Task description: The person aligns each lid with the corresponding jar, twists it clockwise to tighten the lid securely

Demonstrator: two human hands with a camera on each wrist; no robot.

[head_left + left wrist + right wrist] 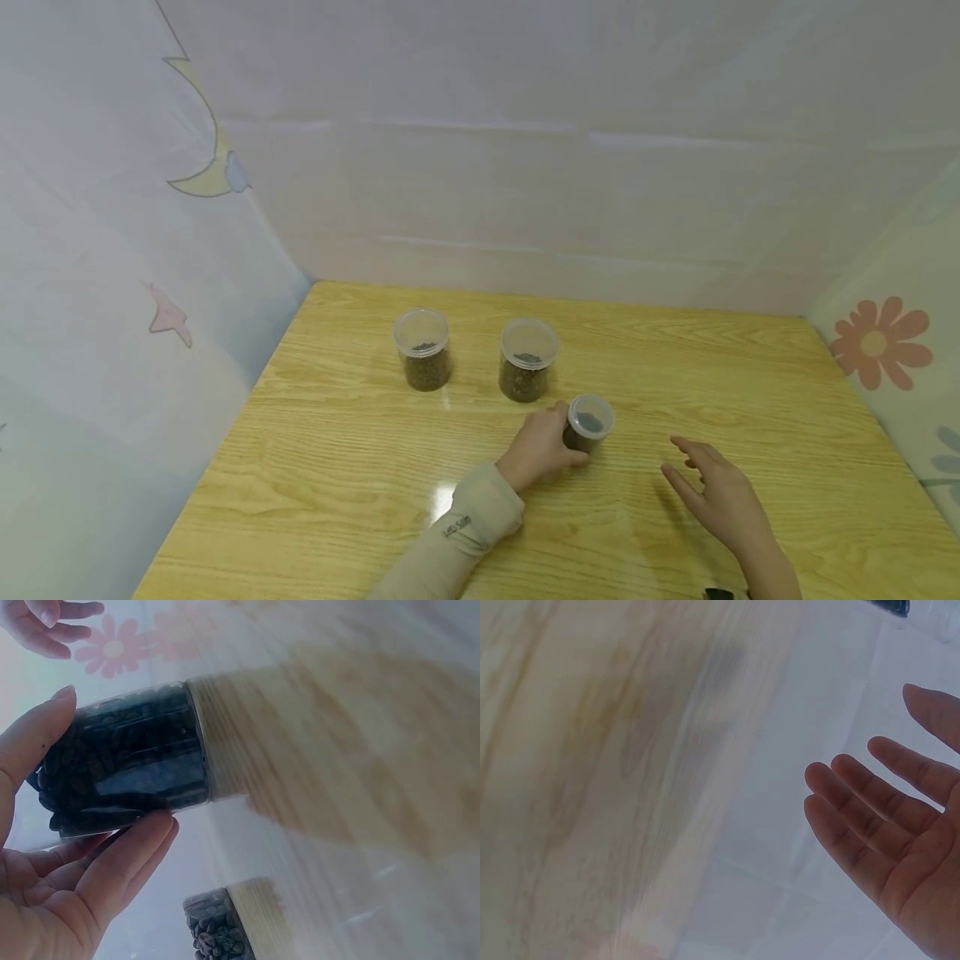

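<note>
My left hand grips a small clear jar with a screw lid, thumb on one side and fingers on the other. Dark beans fill much of this jar in the left wrist view. To the right, my right hand hovers above the table with nothing in it, its fingers spread and relaxed. Behind the held jar stands a larger clear jar, about half full of dark beans. A similar larger jar stands to its left.
The wooden table meets a pale cloth wall at the back. More cloth hangs on both sides, printed with a moon on the left and a red flower on the right.
</note>
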